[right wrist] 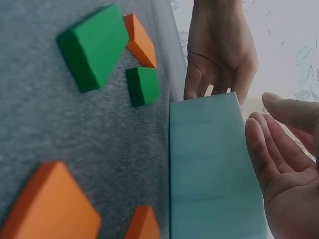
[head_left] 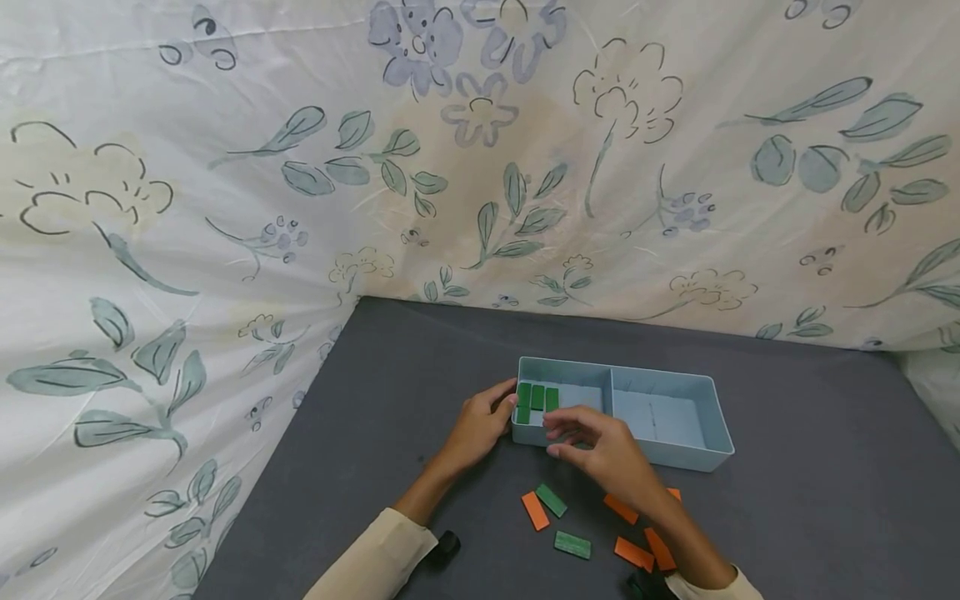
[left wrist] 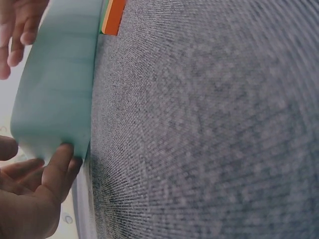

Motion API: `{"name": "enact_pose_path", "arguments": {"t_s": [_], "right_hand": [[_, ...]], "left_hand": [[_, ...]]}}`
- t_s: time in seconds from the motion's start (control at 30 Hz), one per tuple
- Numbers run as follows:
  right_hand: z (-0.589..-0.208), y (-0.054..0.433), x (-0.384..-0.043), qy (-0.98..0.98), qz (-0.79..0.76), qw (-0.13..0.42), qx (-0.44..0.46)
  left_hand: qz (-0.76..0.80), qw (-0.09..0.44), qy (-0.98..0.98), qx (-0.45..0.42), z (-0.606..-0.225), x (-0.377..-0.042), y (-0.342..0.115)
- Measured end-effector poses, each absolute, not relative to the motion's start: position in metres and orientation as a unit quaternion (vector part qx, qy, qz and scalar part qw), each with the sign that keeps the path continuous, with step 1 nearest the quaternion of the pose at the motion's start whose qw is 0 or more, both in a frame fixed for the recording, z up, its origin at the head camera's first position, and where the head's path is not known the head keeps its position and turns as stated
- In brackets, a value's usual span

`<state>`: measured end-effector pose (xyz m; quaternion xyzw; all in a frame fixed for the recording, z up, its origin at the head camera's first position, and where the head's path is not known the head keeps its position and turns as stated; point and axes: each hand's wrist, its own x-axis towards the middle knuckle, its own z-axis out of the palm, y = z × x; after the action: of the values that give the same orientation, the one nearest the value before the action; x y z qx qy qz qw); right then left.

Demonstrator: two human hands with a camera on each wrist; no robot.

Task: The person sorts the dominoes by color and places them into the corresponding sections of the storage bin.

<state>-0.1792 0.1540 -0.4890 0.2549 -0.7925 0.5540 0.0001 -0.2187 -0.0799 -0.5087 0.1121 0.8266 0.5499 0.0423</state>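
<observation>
A light blue two-compartment box (head_left: 671,457) sits on the dark cloth-covered table. My left hand (head_left: 478,425) rests against its left end, with the fingertips touching the outside of the end wall (left wrist: 47,129). Several small green blocks (head_left: 537,397) lie in the left part of the left compartment. My right hand (head_left: 596,446) hovers over the front rim of that compartment. Its fingers are loosely bent, thumb apart, and hold nothing; the right wrist view shows the same hand (right wrist: 291,189) beside the box's wall (right wrist: 214,164).
In front of the box lie two green blocks (head_left: 572,545) and an orange block (head_left: 536,511). Several more orange blocks (head_left: 633,553) are scattered beneath my right forearm. Floral cloth (head_left: 480,208) hangs behind and to the left of the table (head_left: 810,467).
</observation>
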Motion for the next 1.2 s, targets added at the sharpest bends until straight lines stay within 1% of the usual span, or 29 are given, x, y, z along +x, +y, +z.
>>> {"name": "enact_pose_path", "arguments": {"t_s": [0.2, 0.7, 1.2], "right_hand": [[-0.494, 0.156, -0.174, -0.793, 0.554, -0.038, 0.249], [-0.505, 0.163, -0.169, -0.771, 0.554, -0.181, 0.256], [-0.512, 0.167, -0.172, -0.790, 0.484, -0.243, 0.287]], "left_hand": [[0.548, 0.036, 0.828, 0.112, -0.509, -0.218, -0.080], [0.541, 0.039, 0.832, 0.115, -0.511, -0.218, -0.080], [0.538, 0.036, 0.834, 0.116, -0.511, -0.219, -0.080]]}}
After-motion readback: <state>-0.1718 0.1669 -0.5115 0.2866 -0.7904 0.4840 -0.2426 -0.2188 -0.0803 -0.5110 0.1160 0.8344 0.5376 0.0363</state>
